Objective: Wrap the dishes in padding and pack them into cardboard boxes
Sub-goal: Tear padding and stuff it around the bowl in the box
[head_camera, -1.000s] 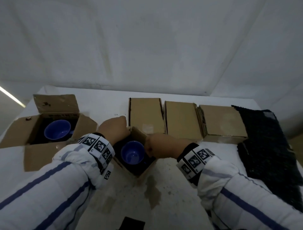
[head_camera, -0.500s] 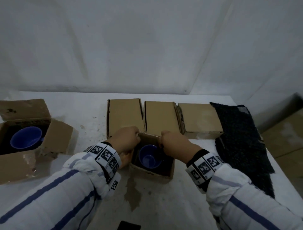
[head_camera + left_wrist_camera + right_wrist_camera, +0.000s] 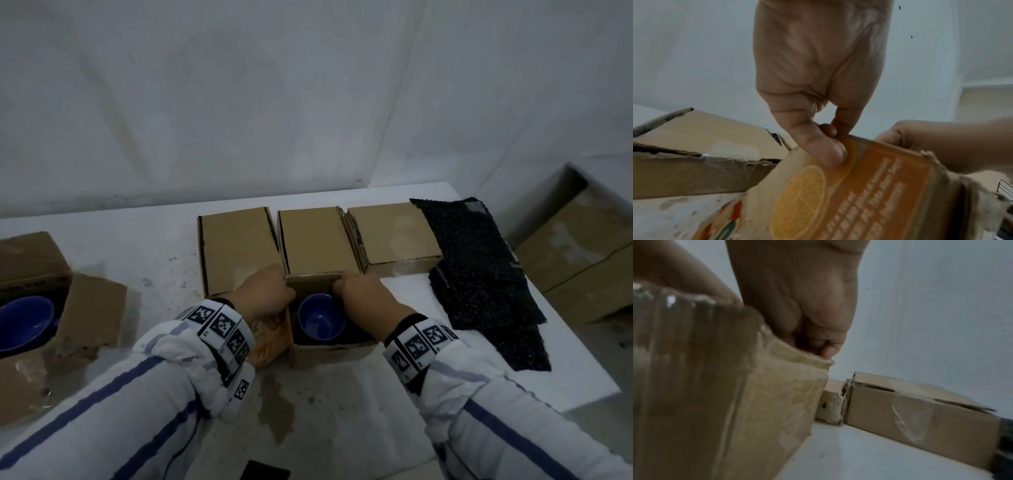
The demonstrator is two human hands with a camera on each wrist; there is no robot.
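A small open cardboard box (image 3: 329, 353) stands in the middle of the table, with a blue cup (image 3: 320, 317) upright in dark padding inside it. My left hand (image 3: 265, 294) pinches the box's left flap (image 3: 849, 186), printed with an orange slice, thumb outside. My right hand (image 3: 363, 298) grips the right wall (image 3: 756, 386) of the same box, fingers curled over its top edge. Both hands hold the box from either side, just in front of a row of closed boxes.
Three closed cardboard boxes (image 3: 318, 240) lie side by side behind the open one. A black padding sheet (image 3: 479, 274) lies at the right. An open box (image 3: 51, 308) with a blue bowl (image 3: 24, 322) sits at the left. Larger cartons (image 3: 582, 253) stand off the table's right.
Both hands have carried the small box with the cup to the right and away from me, up against the row of closed boxes. The box has turned square to the table.
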